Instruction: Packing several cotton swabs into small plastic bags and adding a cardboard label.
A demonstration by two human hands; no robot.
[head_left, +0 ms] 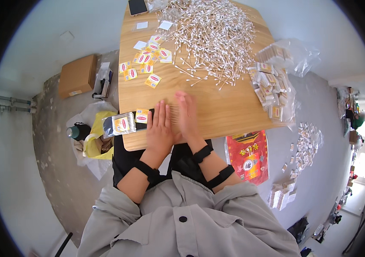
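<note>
My left hand (160, 128) lies flat near the table's front edge, fingers stretched out, over a dark strip. To its right stands my right hand (186, 118) on its edge, fingers straight and slightly blurred. A row of cotton swabs (174, 115) lies between the two hands, and the hands partly hide it. Just left of my left hand is a yellow-and-white label card (142, 116) on the dark strip. Farther left, a clear bag of cotton swabs (129, 118) with a similar card in front sits at the table's left edge.
A large heap of loose cotton swabs (212, 36) covers the far table (216, 107). Scattered label cards (147, 58) lie at left, and a phone (138, 7) at the far left corner. Filled packs (272, 90) pile up at right. A cardboard box (77, 76) stands on the floor.
</note>
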